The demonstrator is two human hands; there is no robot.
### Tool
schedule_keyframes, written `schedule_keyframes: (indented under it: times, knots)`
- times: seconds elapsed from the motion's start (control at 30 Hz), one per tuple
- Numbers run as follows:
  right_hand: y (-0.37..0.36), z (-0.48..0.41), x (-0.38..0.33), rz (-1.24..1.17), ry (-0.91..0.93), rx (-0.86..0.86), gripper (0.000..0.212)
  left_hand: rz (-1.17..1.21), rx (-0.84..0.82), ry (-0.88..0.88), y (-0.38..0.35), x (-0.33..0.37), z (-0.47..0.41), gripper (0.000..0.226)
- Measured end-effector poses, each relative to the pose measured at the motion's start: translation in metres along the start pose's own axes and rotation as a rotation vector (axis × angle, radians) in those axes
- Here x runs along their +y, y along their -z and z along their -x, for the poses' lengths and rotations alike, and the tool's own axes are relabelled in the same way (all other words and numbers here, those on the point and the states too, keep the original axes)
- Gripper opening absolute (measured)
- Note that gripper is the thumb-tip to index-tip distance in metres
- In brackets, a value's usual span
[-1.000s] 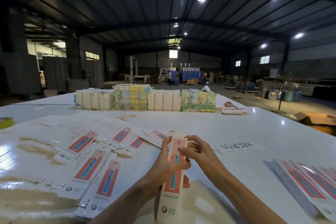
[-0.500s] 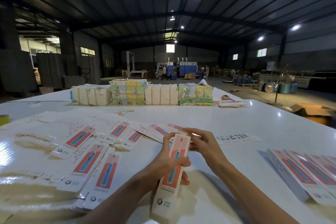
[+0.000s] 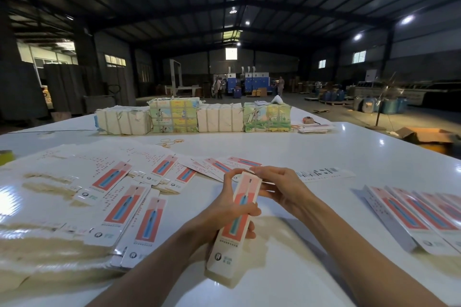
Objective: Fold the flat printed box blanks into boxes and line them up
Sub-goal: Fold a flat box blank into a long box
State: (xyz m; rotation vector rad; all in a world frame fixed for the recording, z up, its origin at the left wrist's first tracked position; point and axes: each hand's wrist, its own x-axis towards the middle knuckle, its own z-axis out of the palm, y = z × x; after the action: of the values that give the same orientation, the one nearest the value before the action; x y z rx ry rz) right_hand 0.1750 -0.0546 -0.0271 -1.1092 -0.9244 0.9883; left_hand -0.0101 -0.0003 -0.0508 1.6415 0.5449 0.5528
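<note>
A long narrow printed box (image 3: 230,239), white with a coral panel and a blue toothbrush picture, is held above the white table (image 3: 311,152), its near end low. My left hand (image 3: 232,207) grips it round the middle. My right hand (image 3: 279,187) pinches its far end, fingers curled on the flap there. Flat blanks of the same print (image 3: 119,197) lie fanned out in piles to the left. A row of folded boxes (image 3: 419,217) lies side by side at the right.
Bundled stacks of paper goods (image 3: 194,118) line the table's far side, with rubber bands (image 3: 169,142) in front of them. A single flat strip (image 3: 321,173) lies beyond my right hand. A tape roll (image 3: 6,156) sits at the left edge. Warehouse floor and barrels lie beyond.
The box has tilted, its far end swinging right and away from me. My right hand has shifted from the box's side to its far end; the left hand keeps its grip.
</note>
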Motion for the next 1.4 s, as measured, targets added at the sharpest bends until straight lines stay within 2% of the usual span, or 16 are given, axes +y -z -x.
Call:
schedule_keyframes:
  times: [0.23,0.53,0.7,0.93,1.07,1.27,1.33,1.4]
  knots:
    - [0.004,-0.004,-0.002,0.030,0.004,0.006,0.012,-0.057,0.013,-0.010,-0.003,0.000,0.001,0.098]
    - [0.005,-0.003,-0.004,0.108,0.011,-0.070,0.019,-0.005,-0.006,-0.016,-0.001,-0.001,0.000,0.096]
    - [-0.004,-0.002,0.006,0.061,0.045,-0.169,0.021,0.059,0.081,0.005,0.005,-0.004,-0.002,0.088]
    - [-0.011,0.000,0.013,0.089,0.126,-0.059,0.021,0.112,0.095,0.031,0.006,-0.005,-0.002,0.085]
    - [-0.009,-0.001,0.011,0.067,0.075,-0.047,0.019,0.052,0.086,0.026,0.005,-0.007,-0.002,0.089]
    - [-0.015,-0.002,0.018,0.027,0.047,-0.040,0.015,0.061,0.146,0.019,0.002,-0.009,-0.006,0.082]
    - [-0.023,-0.001,0.022,0.122,0.068,-0.022,0.021,0.182,0.186,0.022,0.002,-0.008,-0.010,0.085]
    - [-0.029,0.000,0.026,0.326,0.141,0.056,0.030,0.297,0.264,0.001,0.001,-0.008,-0.013,0.089]
